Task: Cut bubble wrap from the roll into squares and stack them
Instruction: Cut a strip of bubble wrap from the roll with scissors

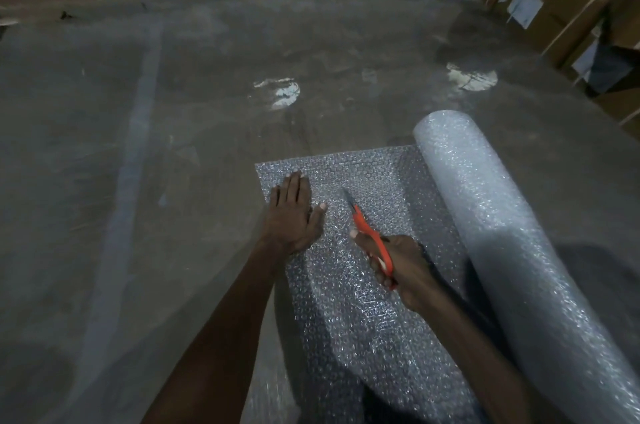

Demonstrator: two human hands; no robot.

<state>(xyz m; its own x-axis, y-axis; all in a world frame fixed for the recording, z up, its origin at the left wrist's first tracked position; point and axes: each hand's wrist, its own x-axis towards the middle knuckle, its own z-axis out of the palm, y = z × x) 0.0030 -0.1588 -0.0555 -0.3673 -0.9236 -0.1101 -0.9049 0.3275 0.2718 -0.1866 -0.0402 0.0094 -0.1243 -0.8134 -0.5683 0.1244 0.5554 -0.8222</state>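
Head view: left hand (292, 212) lies flat, pinning the bubble wrap sheet (363, 285) on the floor (104, 181); right hand (401, 271) grips orange scissors (370, 236), blades on the sheet. Beside it, the roll (502, 233). Looks light, floppy and slippery; best held down close beside the cut.

Clear plastic bubble wrap (367, 181), pebbled and glinting, is spread from a paler, frosted roll (512, 243). Glossy orange plastic handles and a dull metal blade are shown on the scissors (370, 236). The floor (173, 111) is sheeted in smooth film.
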